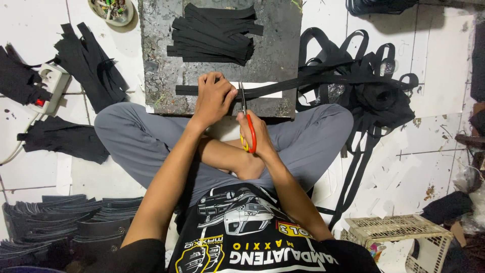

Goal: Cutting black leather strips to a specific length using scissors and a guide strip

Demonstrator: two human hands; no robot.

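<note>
Black webbing strap [268, 89] lies flat across the near edge of a dark, stained cutting board [161, 60] on the tiled floor [444, 101], running rightward into a tangled heap of the same strap [374, 81]; under it sits a white paper strip [270, 94]; the left hand [214, 96] presses palm-down on the strap, fingers flat, its grip pinning rather than clasping; the right hand [255, 134] is clenched through the red-and-yellow handles of a pair of scissors [245, 114], whose blades point away from the body and meet the strap just beside the left fingertips; whether the blades are parted cannot be told; farther back on the board rests a stack of cut black strips [212, 33]; crossed legs in grey trousers [131, 139] frame the board; at left lie loose black pieces [88, 60], a white power strip [50, 86] and stacked dark bands [60, 217]; a cream plastic crate [399, 230] stands at lower right.
</note>
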